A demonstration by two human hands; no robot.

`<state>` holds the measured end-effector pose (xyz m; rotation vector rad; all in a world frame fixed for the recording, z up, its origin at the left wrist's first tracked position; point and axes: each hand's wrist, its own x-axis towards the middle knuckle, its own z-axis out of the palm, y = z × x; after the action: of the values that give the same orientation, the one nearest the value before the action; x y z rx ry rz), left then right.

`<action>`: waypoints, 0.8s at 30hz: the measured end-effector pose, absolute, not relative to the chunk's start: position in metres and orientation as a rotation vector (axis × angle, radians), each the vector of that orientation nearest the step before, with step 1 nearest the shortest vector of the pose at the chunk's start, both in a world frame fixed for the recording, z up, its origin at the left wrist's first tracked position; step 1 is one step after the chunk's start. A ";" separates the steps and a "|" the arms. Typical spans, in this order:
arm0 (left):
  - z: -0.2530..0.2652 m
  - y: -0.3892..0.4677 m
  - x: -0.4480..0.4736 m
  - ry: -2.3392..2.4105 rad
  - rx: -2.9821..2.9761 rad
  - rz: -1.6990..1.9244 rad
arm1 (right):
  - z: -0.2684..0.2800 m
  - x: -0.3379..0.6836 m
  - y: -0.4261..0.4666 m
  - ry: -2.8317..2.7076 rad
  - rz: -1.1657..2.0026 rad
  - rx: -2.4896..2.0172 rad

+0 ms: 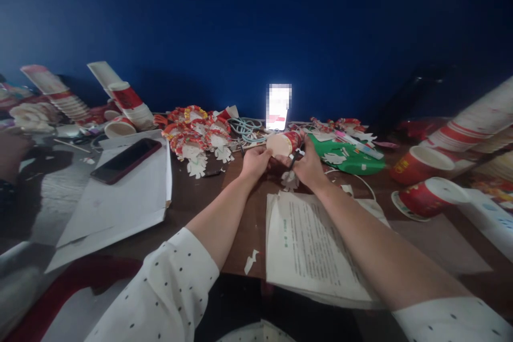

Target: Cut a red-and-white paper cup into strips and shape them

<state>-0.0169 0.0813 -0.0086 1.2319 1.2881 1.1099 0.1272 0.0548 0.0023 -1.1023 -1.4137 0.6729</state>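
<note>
Red-and-white paper cup (pixel 279 146) held above the brown wooden table (pixel 244 214), base or mouth facing the wearer; cannot tell which. Left hand (pixel 256 162) gripping its left side. Right hand (pixel 308 164) closed round its right side, a slim dark tool (pixel 295 159) at the fingers, type unclear. White cut-paper piece (pixel 289 181) just below. Nearer the wearer, printed white booklet (pixel 308 256); right of the hands, flat green sheet (pixel 363 164).
</note>
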 end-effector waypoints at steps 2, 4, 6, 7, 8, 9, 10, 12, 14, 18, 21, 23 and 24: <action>-0.006 0.080 -0.016 1.267 1.161 1.120 | 0.003 0.125 0.053 -1.430 0.626 -1.077; -0.004 0.079 -0.015 1.244 1.127 1.126 | 0.003 0.125 0.054 -1.425 0.614 -1.097; -0.004 0.078 -0.015 1.233 1.133 1.119 | 0.002 0.128 0.057 -1.382 0.657 -1.139; -0.005 0.077 -0.015 1.232 1.154 1.109 | 0.001 0.131 0.059 -1.349 0.690 -1.156; -0.005 0.077 -0.014 1.233 1.182 1.098 | 0.000 0.133 0.062 -1.313 0.719 -1.167; -0.006 0.077 -0.014 1.234 1.212 1.087 | -0.002 0.135 0.064 -1.279 0.742 -1.170; -0.006 0.077 -0.014 1.232 1.236 1.078 | -0.003 0.137 0.066 -1.256 0.761 -1.167; -0.006 0.076 -0.013 1.223 1.262 1.060 | -0.006 0.140 0.069 -1.220 0.785 -1.164; -0.007 0.076 -0.012 1.216 1.259 1.048 | -0.008 0.141 0.071 -1.195 0.792 -1.177; -0.009 0.077 -0.013 1.245 1.299 1.048 | -0.008 0.141 0.070 -1.192 0.767 -1.209; -0.011 0.080 -0.015 1.356 1.379 1.132 | -0.005 0.140 0.067 -1.245 0.725 -1.213; -0.013 0.082 -0.018 1.413 1.406 1.251 | -0.003 0.139 0.064 -1.306 0.690 -1.219; -0.014 0.084 -0.019 1.418 1.406 1.313 | -0.003 0.138 0.062 -1.344 0.667 -1.221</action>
<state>-0.0188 0.0840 -0.0142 1.4064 1.4178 1.3130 0.1378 0.0623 -0.0027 -1.2213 -1.3437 0.6668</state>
